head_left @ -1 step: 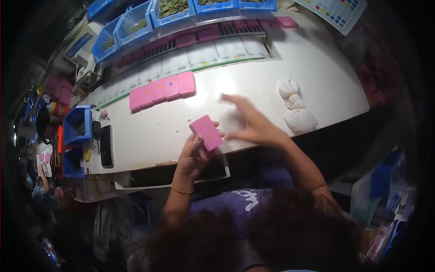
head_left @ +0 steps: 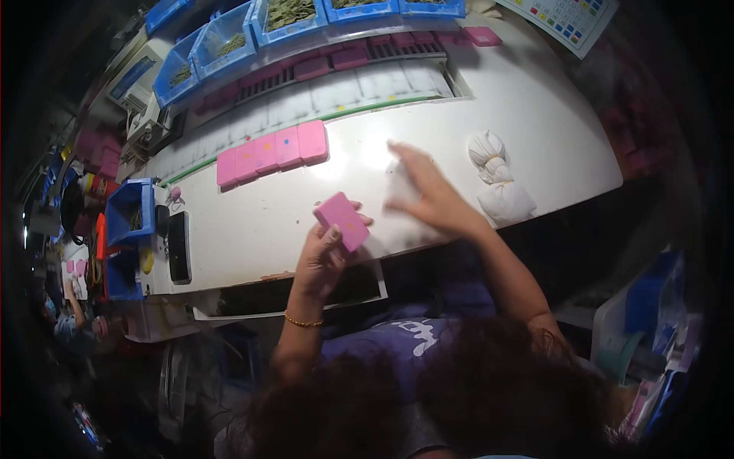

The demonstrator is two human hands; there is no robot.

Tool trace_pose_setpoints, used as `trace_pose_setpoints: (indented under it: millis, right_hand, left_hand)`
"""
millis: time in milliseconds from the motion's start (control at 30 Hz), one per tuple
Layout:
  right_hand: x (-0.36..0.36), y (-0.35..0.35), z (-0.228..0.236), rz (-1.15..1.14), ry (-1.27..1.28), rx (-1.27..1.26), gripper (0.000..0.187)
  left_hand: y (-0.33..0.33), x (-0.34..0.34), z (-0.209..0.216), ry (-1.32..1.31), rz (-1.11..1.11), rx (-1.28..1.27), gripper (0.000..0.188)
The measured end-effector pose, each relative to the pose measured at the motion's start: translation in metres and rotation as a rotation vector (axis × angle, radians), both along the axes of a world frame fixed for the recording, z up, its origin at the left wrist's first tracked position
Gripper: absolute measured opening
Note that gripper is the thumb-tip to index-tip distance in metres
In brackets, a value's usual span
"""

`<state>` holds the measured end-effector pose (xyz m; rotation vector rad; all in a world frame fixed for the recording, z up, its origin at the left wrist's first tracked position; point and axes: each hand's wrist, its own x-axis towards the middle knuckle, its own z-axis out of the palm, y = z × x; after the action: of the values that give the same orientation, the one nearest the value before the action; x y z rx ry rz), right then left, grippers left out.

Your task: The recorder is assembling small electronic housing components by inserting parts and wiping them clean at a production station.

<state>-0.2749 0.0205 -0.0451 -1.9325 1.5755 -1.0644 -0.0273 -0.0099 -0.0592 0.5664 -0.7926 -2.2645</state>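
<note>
My left hand [head_left: 319, 251] is closed around a flat pink rectangular box [head_left: 343, 221], with the thumb across its near face and fingertips showing past its right side. The box is tilted above the table near its front edge. To the right, my right hand [head_left: 437, 200] is open over the tabletop, thumb and fingers spread apart, blurred at the tips and apart from the box. Farther off to the left lies a row of several similar pink boxes [head_left: 266, 155], side by side and bearing small coloured dots.
A knotted white bag [head_left: 497, 177] lies on the white table [head_left: 550, 130] at right. A black phone [head_left: 180, 247] and blue bins [head_left: 131, 211] are at left. Behind a green-edged strip [head_left: 359, 112], blue trays [head_left: 291, 17] hold small greenish pieces. An open drawer [head_left: 380, 280] juts below the front edge.
My left hand and the pink box have shifted slightly left. My right hand has moved a little away from the box, its fingertips farther over the table.
</note>
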Motion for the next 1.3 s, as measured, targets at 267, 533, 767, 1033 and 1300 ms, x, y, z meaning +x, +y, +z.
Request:
trace_pose_setpoints:
  millis: [267,533,767,1033,1300]
  right_hand:
    - [0.02,-0.063,-0.028,-0.031,0.368,0.014,0.069]
    - [0.065,0.008,-0.028,0.669,-0.072,0.06,0.035]
    - [0.071,0.025,0.007,0.133,-0.194,-0.278,0.032]
    - [0.045,0.041,0.006,-0.106,-0.342,-0.01,0.025]
    - [0.052,0.032,0.013,0.014,-0.508,-0.014,0.043]
  left_hand:
    - [-0.015,-0.003,0.008,0.018,0.14,-0.096,0.07]
    - [-0.012,0.01,0.016,-0.059,0.207,-0.199,0.065]
    - [0.007,-0.013,0.016,-0.263,0.243,-0.322,0.051]
    - [0.011,-0.028,0.009,-0.571,0.437,-0.658,0.052]
    - [0.016,-0.039,-0.005,-0.649,0.475,-0.879,0.049]
